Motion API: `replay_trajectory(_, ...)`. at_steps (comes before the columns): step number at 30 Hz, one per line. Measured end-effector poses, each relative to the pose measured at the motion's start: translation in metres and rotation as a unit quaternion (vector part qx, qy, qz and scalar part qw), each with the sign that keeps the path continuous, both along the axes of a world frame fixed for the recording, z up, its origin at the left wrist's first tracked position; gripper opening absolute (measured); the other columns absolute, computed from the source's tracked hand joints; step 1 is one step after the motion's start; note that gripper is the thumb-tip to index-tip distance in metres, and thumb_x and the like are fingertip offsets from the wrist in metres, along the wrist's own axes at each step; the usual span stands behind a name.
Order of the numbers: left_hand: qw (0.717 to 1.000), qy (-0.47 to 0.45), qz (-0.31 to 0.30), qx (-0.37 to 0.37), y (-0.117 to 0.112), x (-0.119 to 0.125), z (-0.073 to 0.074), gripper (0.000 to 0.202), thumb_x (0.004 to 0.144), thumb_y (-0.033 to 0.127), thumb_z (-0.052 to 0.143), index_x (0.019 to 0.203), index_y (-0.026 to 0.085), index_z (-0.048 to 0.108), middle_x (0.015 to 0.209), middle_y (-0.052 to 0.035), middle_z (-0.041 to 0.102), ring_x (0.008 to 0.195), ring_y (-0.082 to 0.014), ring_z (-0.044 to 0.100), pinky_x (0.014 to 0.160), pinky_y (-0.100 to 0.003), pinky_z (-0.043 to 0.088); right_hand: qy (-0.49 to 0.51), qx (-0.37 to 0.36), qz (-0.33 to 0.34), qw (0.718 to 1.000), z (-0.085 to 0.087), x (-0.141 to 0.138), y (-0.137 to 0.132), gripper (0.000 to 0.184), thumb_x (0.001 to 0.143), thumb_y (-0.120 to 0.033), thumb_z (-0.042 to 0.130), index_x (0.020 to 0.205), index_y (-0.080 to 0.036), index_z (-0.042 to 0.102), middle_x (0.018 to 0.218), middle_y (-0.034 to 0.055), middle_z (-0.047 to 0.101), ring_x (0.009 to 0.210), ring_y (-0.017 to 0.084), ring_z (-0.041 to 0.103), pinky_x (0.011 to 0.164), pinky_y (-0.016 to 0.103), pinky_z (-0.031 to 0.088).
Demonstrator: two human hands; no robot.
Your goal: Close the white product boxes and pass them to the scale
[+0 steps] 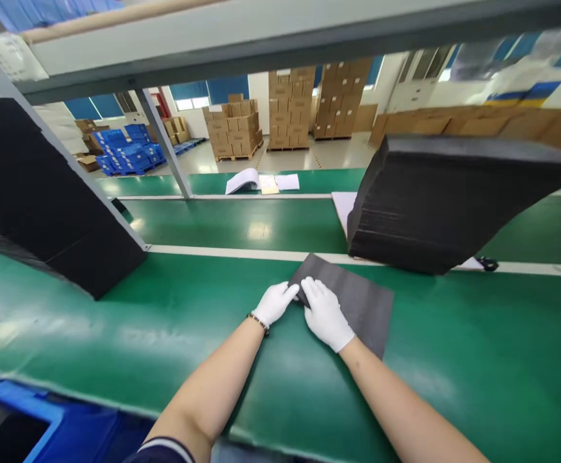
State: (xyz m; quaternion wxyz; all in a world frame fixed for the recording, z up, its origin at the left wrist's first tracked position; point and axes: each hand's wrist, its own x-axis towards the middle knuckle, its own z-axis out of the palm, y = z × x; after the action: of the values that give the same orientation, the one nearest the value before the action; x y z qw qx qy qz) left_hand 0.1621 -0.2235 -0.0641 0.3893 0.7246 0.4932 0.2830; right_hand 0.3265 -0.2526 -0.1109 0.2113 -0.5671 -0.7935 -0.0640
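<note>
A flat black sheet [358, 299], perhaps foam, lies at an angle on the green work surface in front of me. My left hand [275, 301], in a white glove, grips its near left corner between thumb and fingers. Just beside it my right hand [325, 312], gloved too, is closed over the sheet's near edge, its fingers together and its thumb tucked under out of sight. Behind the sheet, to the right, a tall stack of similar black sheets [420, 212] stands leaning. Another black stack [44, 199] rises at the left.
A grey metal frame [162, 141] crosses above and at the left. White papers [280, 182] lie on the far green strip. A small black object [487, 263] rests by the right stack. At the lower left sits a blue crate [58, 411]. Carton stacks [290, 109] stand beyond.
</note>
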Motion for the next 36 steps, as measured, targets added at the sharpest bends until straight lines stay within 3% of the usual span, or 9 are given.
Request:
replay_trajectory(11, 0.996, 0.071, 0.045, 0.028, 0.003, 0.002, -0.004, 0.039, 0.097, 0.038, 0.039, 0.102, 0.015, 0.07, 0.108, -0.0065, 0.073, 0.103, -0.0202, 0.065, 0.095, -0.026, 0.047, 0.01, -0.025, 0.003, 1.0, 0.02, -0.009, -0.002, 0.041, 0.09, -0.039, 0.058, 0.125, -0.017, 0.053, 0.128, 0.0098, 0.053, 0.113, 0.023, 0.054, 0.094, 0.046, 0.049)
replay_trajectory(16, 0.994, 0.101, 0.035, 0.033, -0.016, -0.003, 0.002, 0.036, 0.096, 0.037, 0.044, 0.12, 0.02, 0.064, 0.129, -0.0035, 0.065, 0.123, -0.0197, 0.056, 0.109, -0.029, 0.037, 0.004, -0.036, -0.009, 0.999, 0.025, -0.012, -0.011, 0.039, 0.09, -0.039, 0.057, 0.122, -0.017, 0.054, 0.124, 0.0091, 0.055, 0.109, 0.021, 0.056, 0.091, 0.044, 0.05)
replay_trajectory(19, 0.991, 0.124, 0.027, 0.035, -0.036, -0.011, 0.005, 0.033, 0.096, 0.034, 0.046, 0.122, 0.025, 0.063, 0.134, 0.0005, 0.062, 0.13, -0.0169, 0.051, 0.116, -0.03, 0.028, -0.001, -0.043, -0.018, 0.999, 0.027, -0.012, -0.018, 0.038, 0.091, -0.039, 0.057, 0.12, -0.016, 0.055, 0.121, 0.0086, 0.057, 0.107, 0.02, 0.057, 0.09, 0.043, 0.051)
replay_trajectory(24, 0.987, 0.15, 0.05, 0.03, -0.06, -0.025, 0.005, 0.037, 0.096, 0.035, 0.043, 0.125, 0.02, 0.062, 0.137, -0.0037, 0.059, 0.136, -0.0161, 0.044, 0.119, -0.031, 0.023, -0.008, -0.047, -0.031, 0.998, 0.03, -0.01, -0.025, 0.037, 0.09, -0.041, 0.057, 0.118, -0.016, 0.056, 0.118, 0.0082, 0.058, 0.104, 0.02, 0.058, 0.089, 0.042, 0.051)
replay_trajectory(36, 0.987, 0.136, 0.076, 0.021, -0.068, -0.026, 0.001, 0.037, 0.097, 0.037, 0.044, 0.124, 0.022, 0.064, 0.137, -0.0025, 0.059, 0.138, -0.0181, 0.042, 0.119, -0.033, 0.022, -0.014, -0.049, -0.033, 0.998, 0.023, -0.004, -0.023, 0.039, 0.09, -0.04, 0.057, 0.121, -0.017, 0.055, 0.122, 0.0087, 0.056, 0.107, 0.021, 0.057, 0.09, 0.044, 0.05)
